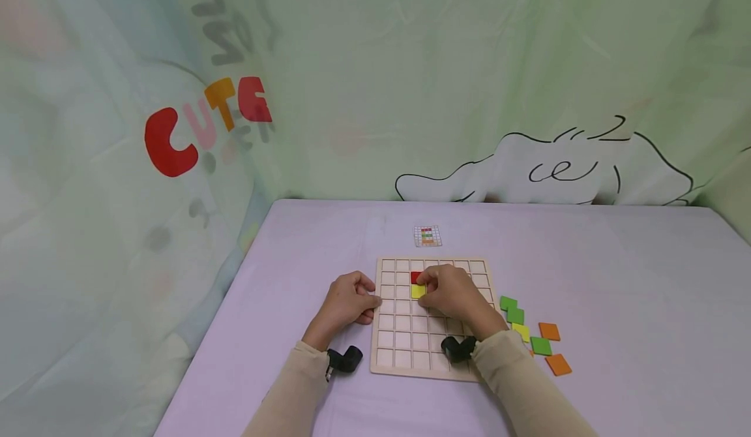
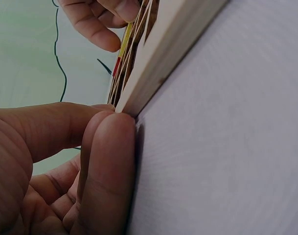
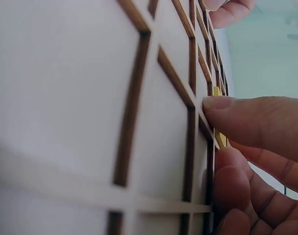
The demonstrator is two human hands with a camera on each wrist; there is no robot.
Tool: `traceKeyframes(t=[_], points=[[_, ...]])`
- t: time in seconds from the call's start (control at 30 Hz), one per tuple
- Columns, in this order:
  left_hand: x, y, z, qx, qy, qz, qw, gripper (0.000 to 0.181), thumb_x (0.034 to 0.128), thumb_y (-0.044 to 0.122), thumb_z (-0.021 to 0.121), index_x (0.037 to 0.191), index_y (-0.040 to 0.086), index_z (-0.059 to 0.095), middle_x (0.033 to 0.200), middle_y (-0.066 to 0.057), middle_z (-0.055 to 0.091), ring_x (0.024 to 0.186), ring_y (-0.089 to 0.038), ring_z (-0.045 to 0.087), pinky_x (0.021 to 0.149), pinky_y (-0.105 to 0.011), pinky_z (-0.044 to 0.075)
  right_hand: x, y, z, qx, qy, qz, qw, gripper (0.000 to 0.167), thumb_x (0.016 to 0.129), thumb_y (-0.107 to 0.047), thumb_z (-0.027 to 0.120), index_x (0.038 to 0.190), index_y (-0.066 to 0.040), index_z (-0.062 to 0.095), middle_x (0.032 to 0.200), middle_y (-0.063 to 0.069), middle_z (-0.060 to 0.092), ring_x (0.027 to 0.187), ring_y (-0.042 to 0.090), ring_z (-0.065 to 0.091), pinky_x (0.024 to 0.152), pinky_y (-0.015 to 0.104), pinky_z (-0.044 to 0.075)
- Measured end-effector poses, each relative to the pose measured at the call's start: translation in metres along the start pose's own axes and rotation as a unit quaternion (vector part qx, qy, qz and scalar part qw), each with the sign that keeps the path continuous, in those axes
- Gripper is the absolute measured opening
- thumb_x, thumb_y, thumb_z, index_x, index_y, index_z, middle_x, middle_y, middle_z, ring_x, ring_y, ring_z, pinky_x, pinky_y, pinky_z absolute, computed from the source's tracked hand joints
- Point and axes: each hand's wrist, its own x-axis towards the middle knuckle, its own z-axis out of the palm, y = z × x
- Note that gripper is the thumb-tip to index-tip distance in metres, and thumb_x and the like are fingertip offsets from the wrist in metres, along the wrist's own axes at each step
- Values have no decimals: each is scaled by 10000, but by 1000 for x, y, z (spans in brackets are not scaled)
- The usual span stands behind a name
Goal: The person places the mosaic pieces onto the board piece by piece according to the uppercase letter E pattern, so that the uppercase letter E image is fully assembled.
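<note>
Gridded wooden board (image 1: 403, 340), partly filled

Worktop (image 1: 323, 248): had a pale lilac surface and carried every item below.
Board: lay on the worktop, divided into square cells; was judged light and rigid, liable to slide, and best steadied at its rim.
Right hand (image 1: 454, 291): reached over the board, thumb and finger pinching the yellow tile.
Left hand (image 1: 349, 300): gripped the board's left edge between thumb and finger.
Printed card (image 1: 427, 236): lay just beyond the board's far edge.
Yellow tile (image 1: 418, 291): stood at the cell next to the red tile (image 1: 415, 277), on the person's side; full seating could not be told. Was judged thin, stiff, very light and not fragile, best taken by opposite edges.
Loose tiles (image 1: 541, 346): green, orange and yellow, lay right of the board.
</note>
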Motion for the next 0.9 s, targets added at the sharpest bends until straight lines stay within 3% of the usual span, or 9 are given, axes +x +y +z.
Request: traceKeyframes(t=[0.13, 0.23, 0.37, 0.5, 0.7, 0.9], points=[[0, 0, 1, 10, 9, -21, 10000, 209, 892, -11, 772, 1046, -8, 631, 780, -76, 635, 527, -114, 651, 512, -277, 616, -3, 2, -1, -74, -7, -77, 9999, 316, 835, -54, 835, 1138, -81, 748, 826, 43, 583, 782, 200, 531, 643, 299, 431], [-1, -1, 1, 41, 26, -28, 10000, 208, 893, -12, 770, 1046, -8, 630, 779, -77, 632, 526, -114, 647, 510, -275, 614, -9, 5, -5, -163, 76, -185, 9997, 351, 841, -95, 836, 1181, -99, 750, 946, 41, 638, 883, 219, 554, 744, 339, 499], [-1, 0, 1, 71, 48, -27, 10000, 207, 893, -10, 771, 1046, -7, 631, 782, -77, 630, 527, -115, 649, 511, -275, 614, -25, 13, -15, -231, 363, -390, 9983, 388, 868, -128, 814, 1244, -71, 738, 1162, 90, 693, 1031, 268, 607, 902, 451, 565], [-1, 0, 1, 70, 40, -29, 10000, 207, 895, -8, 771, 1049, -7, 632, 784, -77, 631, 529, -113, 649, 512, -275, 615, -43, 28, -34, -127, 647, -490, 9966, 409, 904, -151, 787, 1285, -26, 707, 1248, 164, 679, 1108, 336, 624, 907, 509, 576], [-2, 2, 1, 98, 74, -60, 9999, 205, 898, -9, 769, 1049, -6, 632, 784, -79, 630, 525, -113, 645, 510, -273, 613, -61, 59, -62, -381, 927, -236, 9947, 452, 922, -196, 790, 1314, -2, 674, 1247, 220, 663, 1121, 410, 621, 867, 545, 588], [-2, 1, 1, 143, 77, -39, 9999, 206, 899, -10, 770, 1047, -4, 627, 776, -78, 632, 522, -112, 640, 506, -267, 609, -73, 86, -79, -601, 892, 269, 9938, 480, 916, -223, 793, 1320, 1, 661, 1235, 247, 658, 1113, 426, 615, 854, 564, 564]])
